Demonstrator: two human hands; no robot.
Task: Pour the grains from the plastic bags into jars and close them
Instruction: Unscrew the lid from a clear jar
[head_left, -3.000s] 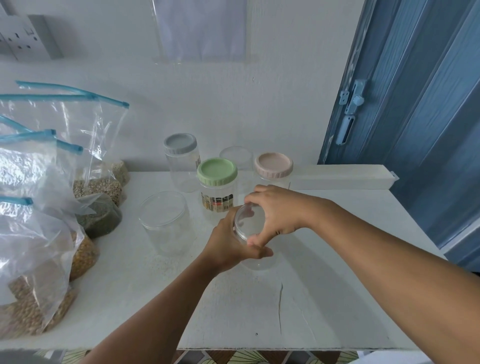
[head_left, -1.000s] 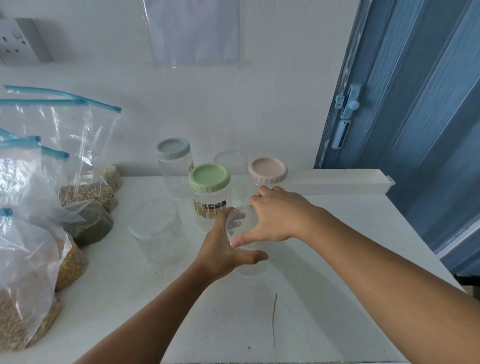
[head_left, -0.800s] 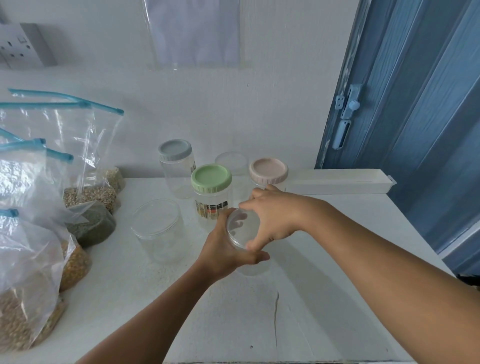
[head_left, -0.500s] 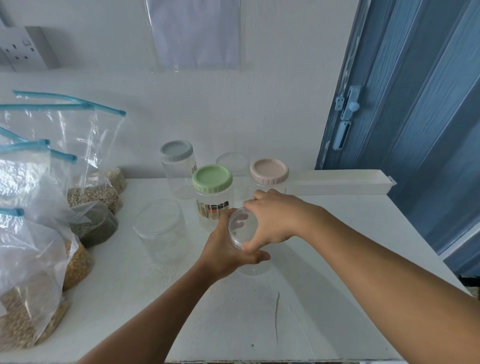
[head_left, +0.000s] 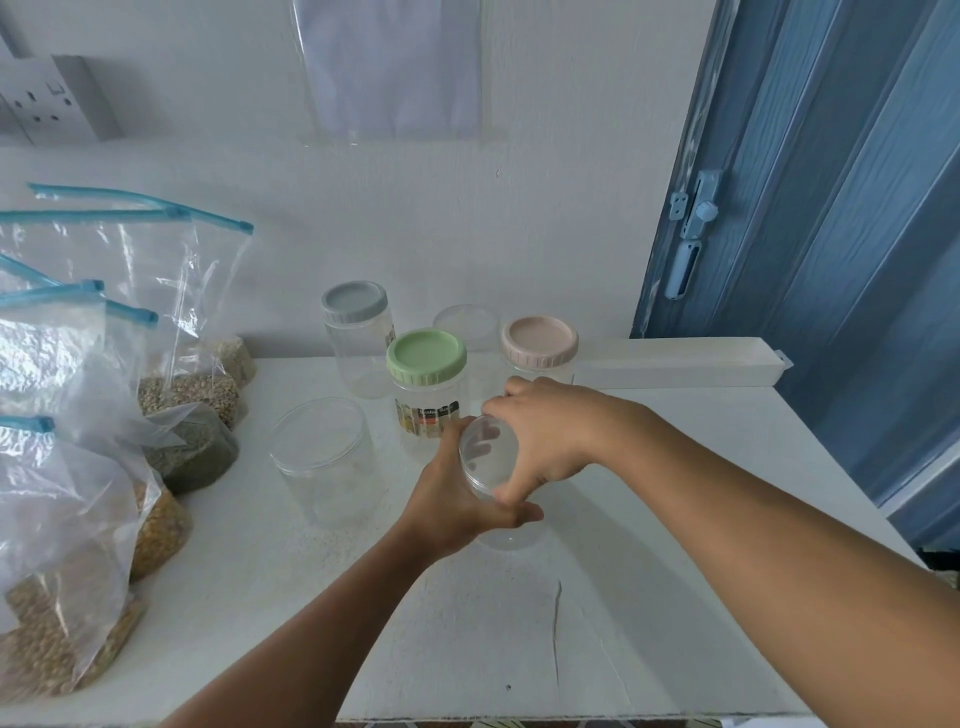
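Hands (head_left: 540, 441) gripping clear jar (head_left: 511, 535), label (head_left: 427, 420) unreadable

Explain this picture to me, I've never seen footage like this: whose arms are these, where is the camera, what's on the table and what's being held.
There is no machine here. A person wears a camera on the head, looking forward and down, so the two arms are their own. On the white table lie zip bags of grains at the left. Behind the hands stand jars with a grey lid, a green lid and a pink lid, plus a wide clear jar. The left hand grips a small clear jar from the side, while the right hand holds its clear lid from above. The jar looks empty.
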